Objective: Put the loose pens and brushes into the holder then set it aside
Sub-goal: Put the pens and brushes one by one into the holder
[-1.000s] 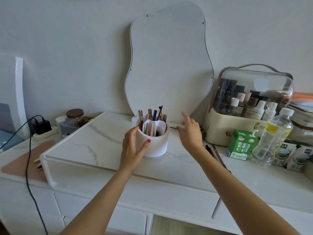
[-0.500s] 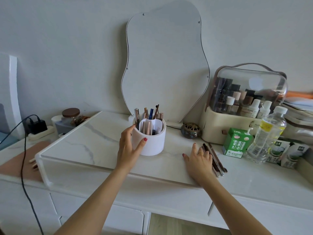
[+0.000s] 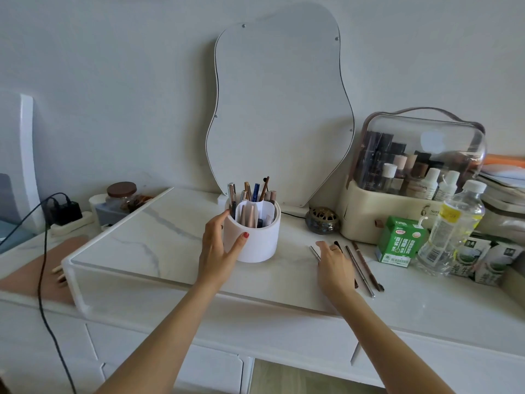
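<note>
A white round holder (image 3: 257, 241) stands on the marble-look raised shelf (image 3: 159, 237), with several pens and brushes upright in it. My left hand (image 3: 220, 250) wraps the holder's left side, thumb across its front. To the right, several loose pens and brushes (image 3: 360, 268) lie on the tabletop. My right hand (image 3: 335, 264) rests flat over the left ones of these, fingers spread; a silver pen (image 3: 314, 253) pokes out beside the thumb. Whether the fingers grip any of them is hidden under the hand.
A wavy mirror (image 3: 279, 109) leans on the wall behind the holder. A small brass burner (image 3: 322, 220), a cosmetics case (image 3: 409, 177), a green carton (image 3: 399, 241) and a water bottle (image 3: 451, 226) crowd the right. A jar (image 3: 120, 196) and a charger with cable (image 3: 64, 211) sit left.
My right hand came down from behind the holder to the loose pens and brushes on the right and settled onto them. My left hand has stayed on the holder.
</note>
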